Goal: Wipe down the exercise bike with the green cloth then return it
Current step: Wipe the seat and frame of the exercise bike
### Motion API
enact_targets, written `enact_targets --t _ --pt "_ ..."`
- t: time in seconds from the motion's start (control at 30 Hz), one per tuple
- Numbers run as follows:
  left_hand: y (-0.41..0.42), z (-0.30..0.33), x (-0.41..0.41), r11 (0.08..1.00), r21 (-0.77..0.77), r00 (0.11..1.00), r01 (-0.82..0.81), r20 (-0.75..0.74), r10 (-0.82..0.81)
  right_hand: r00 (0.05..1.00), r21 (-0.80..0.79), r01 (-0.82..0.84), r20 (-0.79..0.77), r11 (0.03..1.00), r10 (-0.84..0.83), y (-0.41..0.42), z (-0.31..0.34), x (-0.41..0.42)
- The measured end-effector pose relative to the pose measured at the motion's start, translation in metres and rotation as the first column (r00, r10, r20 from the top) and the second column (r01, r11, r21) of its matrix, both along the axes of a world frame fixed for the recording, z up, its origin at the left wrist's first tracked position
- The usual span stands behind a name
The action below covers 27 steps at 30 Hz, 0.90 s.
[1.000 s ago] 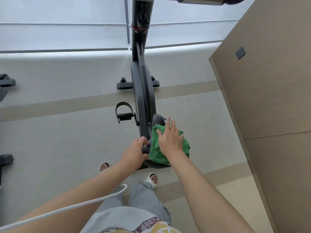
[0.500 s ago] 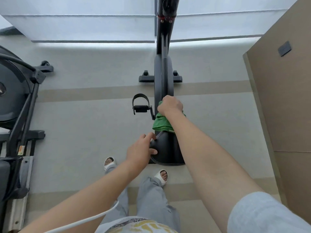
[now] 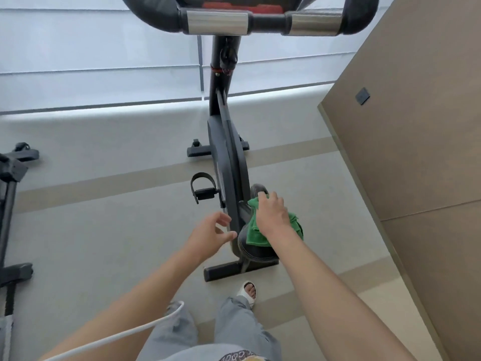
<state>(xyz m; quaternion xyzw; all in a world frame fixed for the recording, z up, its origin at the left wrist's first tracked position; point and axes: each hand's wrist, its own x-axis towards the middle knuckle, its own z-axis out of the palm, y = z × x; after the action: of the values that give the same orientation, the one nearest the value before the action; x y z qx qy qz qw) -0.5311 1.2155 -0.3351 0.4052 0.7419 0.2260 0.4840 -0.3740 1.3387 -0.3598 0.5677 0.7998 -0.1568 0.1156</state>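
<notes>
A black exercise bike (image 3: 229, 152) stands in front of me, its handlebar (image 3: 250, 22) at the top and its dark saddle (image 3: 255, 250) just below my hands. My right hand (image 3: 272, 217) presses a crumpled green cloth (image 3: 253, 234) onto the front of the saddle and grips it. My left hand (image 3: 210, 234) hovers open just left of the saddle, fingers spread, holding nothing. The bike's left pedal (image 3: 203, 190) with its strap sticks out to the left.
A tan wall panel (image 3: 416, 152) rises close on the right. Another black exercise machine (image 3: 13, 204) stands at the left edge. A white cable (image 3: 125, 334) crosses my left forearm. My sandalled foot (image 3: 248, 291) is by the bike's rear stabiliser bar (image 3: 223, 272).
My right hand pulled the cloth back from the frame onto the saddle. My left hand let go of the saddle and opened. The view tilted up, bringing the handlebar in.
</notes>
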Motion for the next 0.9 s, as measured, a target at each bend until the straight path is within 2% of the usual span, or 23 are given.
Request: enact_targets --t 0.13,0.23,0.3,0.37,0.43,0.53,0.63,0.8,0.9 --pt "-0.003 0.045 -0.061 0.993 0.114 0.996 0.027 0.082 -0.037 0.945 -0.024 0.125 -0.302 0.992 -0.127 -0.032 0.056 -0.049" --pt "-0.018 0.073 -0.113 0.98 0.189 0.994 0.065 0.076 -0.08 0.81 -0.172 0.178 -0.533 0.969 -0.244 -0.064 0.095 -0.103" --pt "-0.032 0.088 -0.148 0.975 0.21 0.99 0.071 0.104 -0.094 0.723 -0.285 0.172 -0.613 0.943 -0.317 -0.083 0.119 -0.14" --pt "-0.045 0.1 -0.177 0.975 0.219 0.98 0.029 0.188 -0.071 0.675 -0.397 0.142 -0.631 0.907 -0.382 -0.101 0.138 -0.173" --pt "-0.058 0.11 -0.199 0.971 0.232 0.963 -0.053 0.271 -0.012 0.671 -0.465 0.101 -0.621 0.879 -0.405 -0.115 0.154 -0.202" --pt "-0.076 0.124 -0.226 0.934 0.291 0.943 -0.206 0.314 0.11 0.686 -0.475 0.007 -0.638 0.88 -0.35 -0.129 0.175 -0.234" --pt "-0.094 0.135 -0.248 0.896 0.341 0.94 -0.284 0.281 0.191 0.729 -0.421 -0.099 -0.648 0.902 -0.222 -0.139 0.189 -0.258" --pt "-0.1 0.154 -0.279 0.846 0.39 0.93 -0.364 0.205 0.305 0.677 -0.433 -0.204 -0.71 0.878 -0.193 -0.142 0.213 -0.28" --pt "-0.097 0.174 -0.294 0.822 0.423 0.923 -0.381 0.218 0.316 0.709 -0.366 -0.228 -0.697 0.902 -0.104 -0.131 0.223 -0.283"
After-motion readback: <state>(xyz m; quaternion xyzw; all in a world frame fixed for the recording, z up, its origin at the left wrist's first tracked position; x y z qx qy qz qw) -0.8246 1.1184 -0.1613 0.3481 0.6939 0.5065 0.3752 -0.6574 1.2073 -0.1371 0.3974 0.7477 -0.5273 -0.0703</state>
